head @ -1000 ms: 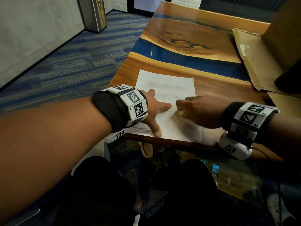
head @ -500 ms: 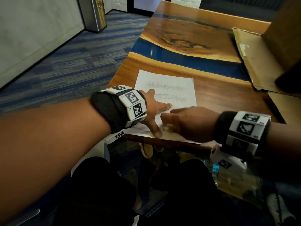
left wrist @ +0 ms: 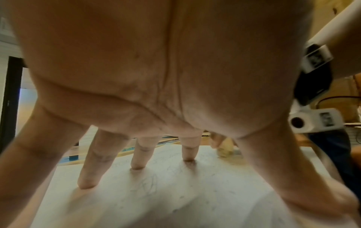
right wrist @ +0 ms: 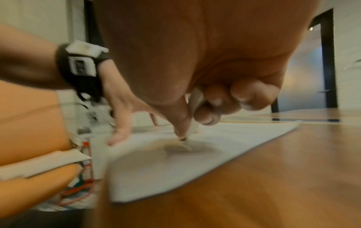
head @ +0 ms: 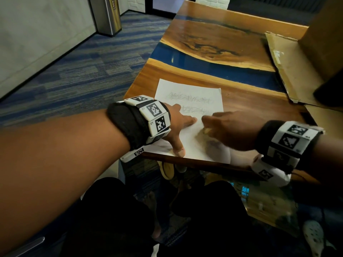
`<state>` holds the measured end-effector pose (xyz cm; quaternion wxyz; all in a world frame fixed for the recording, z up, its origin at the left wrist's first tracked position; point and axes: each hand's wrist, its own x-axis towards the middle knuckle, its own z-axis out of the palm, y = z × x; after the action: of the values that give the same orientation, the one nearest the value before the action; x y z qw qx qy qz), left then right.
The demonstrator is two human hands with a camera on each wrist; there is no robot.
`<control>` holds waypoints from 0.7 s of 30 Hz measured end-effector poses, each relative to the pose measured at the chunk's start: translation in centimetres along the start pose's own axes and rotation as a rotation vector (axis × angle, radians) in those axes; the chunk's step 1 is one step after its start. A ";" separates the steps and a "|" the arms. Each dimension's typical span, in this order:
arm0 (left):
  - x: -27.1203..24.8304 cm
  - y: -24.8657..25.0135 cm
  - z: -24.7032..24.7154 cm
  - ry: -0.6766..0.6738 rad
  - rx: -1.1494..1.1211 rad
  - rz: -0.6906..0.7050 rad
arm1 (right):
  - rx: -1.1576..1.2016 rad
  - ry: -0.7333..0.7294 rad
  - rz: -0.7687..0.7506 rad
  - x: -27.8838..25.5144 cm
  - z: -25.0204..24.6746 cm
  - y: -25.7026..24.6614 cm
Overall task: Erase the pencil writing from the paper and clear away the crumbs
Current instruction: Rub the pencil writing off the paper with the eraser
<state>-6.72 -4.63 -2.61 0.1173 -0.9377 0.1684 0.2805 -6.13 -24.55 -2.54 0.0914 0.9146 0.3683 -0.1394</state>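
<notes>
A white sheet of paper (head: 193,101) with two rows of pencil scribble (head: 191,98) lies at the near edge of the wooden table (head: 250,106). My left hand (head: 178,127) lies spread on the sheet's left part, its straight fingers (left wrist: 137,155) pressing the paper (left wrist: 175,200) down. To its right, my right hand (head: 226,130) pinches a pale eraser (head: 207,131) and holds its tip on the sheet. The right wrist view shows the eraser (right wrist: 193,123) between thumb and curled fingers, tip down on the paper (right wrist: 224,146). The picture is too blurred to show crumbs.
Flattened cardboard (head: 289,71) and a brown box (head: 328,34) occupy the table's right side. A blue resin band (head: 213,71) crosses the tabletop beyond the sheet. A metal bin (head: 109,15) stands on the carpet at the far left. My legs are below the table edge.
My right hand with the eraser swept left toward the near edge half a second ago, and has now moved back right and further up the sheet. The left hand has stayed put.
</notes>
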 end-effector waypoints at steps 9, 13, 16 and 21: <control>0.0 0.0 0.1 0.004 -0.020 0.007 | -0.008 0.000 -0.006 -0.2 0.0 0.2; 0.3 -0.1 0.2 0.001 -0.030 0.010 | 0.021 -0.057 -0.170 -0.9 0.6 -2.3; 0.3 -0.1 0.3 0.003 -0.030 0.008 | 0.009 -0.031 0.000 -0.2 0.1 -0.6; 0.3 -0.3 0.5 0.013 -0.043 0.014 | 0.067 0.025 -0.124 0.0 1.0 -4.1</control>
<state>-6.64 -4.30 -3.11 0.0942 -0.9406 0.1697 0.2786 -9.16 -21.85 -3.73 0.0475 0.8943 0.4205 -0.1453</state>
